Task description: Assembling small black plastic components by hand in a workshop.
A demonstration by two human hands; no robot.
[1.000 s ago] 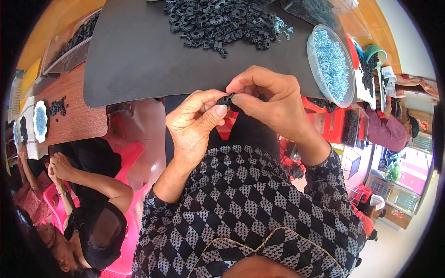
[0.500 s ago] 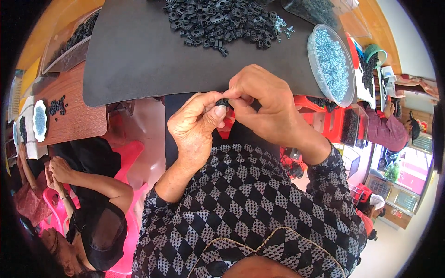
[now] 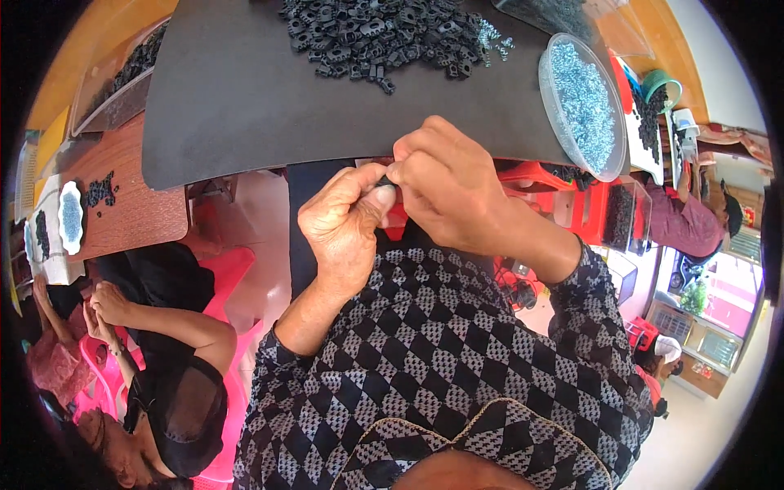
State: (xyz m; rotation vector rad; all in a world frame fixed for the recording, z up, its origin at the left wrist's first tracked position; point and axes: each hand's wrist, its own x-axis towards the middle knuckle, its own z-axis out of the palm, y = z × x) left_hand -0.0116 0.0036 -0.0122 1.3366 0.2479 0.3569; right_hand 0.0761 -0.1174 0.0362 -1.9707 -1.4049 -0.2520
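Note:
Just in front of the table edge, my left hand grips a small black plastic part between thumb and forefinger. My right hand is closed, its fingertips pressed together against the part's upper side. Whatever those right fingers may hold is hidden. On the dark tabletop ahead lies a heap of similar black plastic parts, some with oval holes. A round clear tub at the right holds many tiny silvery-blue springs. A few loose springs lie beside the heap.
A clear box stands at the far right of the table. Red plastic stools stand below its right edge. At left, a person with folded hands sits by a brown table bearing black parts and a white dish.
My right hand has shifted slightly left, its fingers now bunched closer over the black part. My left hand keeps its grip. The tabletop sits slightly higher in view.

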